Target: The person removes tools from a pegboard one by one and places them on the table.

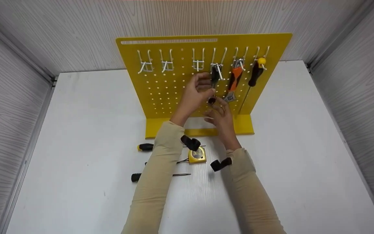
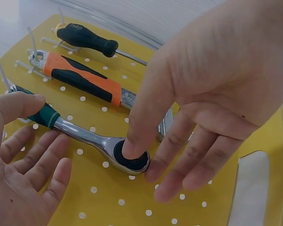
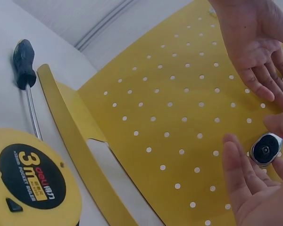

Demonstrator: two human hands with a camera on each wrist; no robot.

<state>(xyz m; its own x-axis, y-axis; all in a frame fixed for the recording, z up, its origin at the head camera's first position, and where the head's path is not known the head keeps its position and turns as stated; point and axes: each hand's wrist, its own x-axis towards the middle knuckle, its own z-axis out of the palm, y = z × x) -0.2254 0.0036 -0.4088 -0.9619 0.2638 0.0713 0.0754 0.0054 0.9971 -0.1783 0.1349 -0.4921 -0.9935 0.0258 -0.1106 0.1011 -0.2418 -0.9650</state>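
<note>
A ratchet wrench [image 2: 87, 137] with a dark green and black handle hangs from a white hook on the yellow pegboard [image 1: 164, 97]. My right hand [image 1: 224, 122] pinches its round chrome head, the thumb [image 2: 132, 148] lying over the dark face. Beside the handle is my left hand [image 1: 192, 94], its thumb against or just over the grip and its fingers loosely extended below it. An orange and black adjustable wrench [image 1: 235, 78] and a black screwdriver [image 1: 255, 73] with a yellow end hang to the right. In the right wrist view, the ratchet's head [image 3: 266, 149] shows between the right hand's thumb and fingers.
White hooks [image 1: 166, 61] line the board's upper part. On the white table [image 1: 86, 130] below it lie a yellow tape measure [image 1: 197, 155], a yellow-ended screwdriver [image 1: 146, 147] and a black-handled one [image 1: 136, 177], partly behind the left forearm.
</note>
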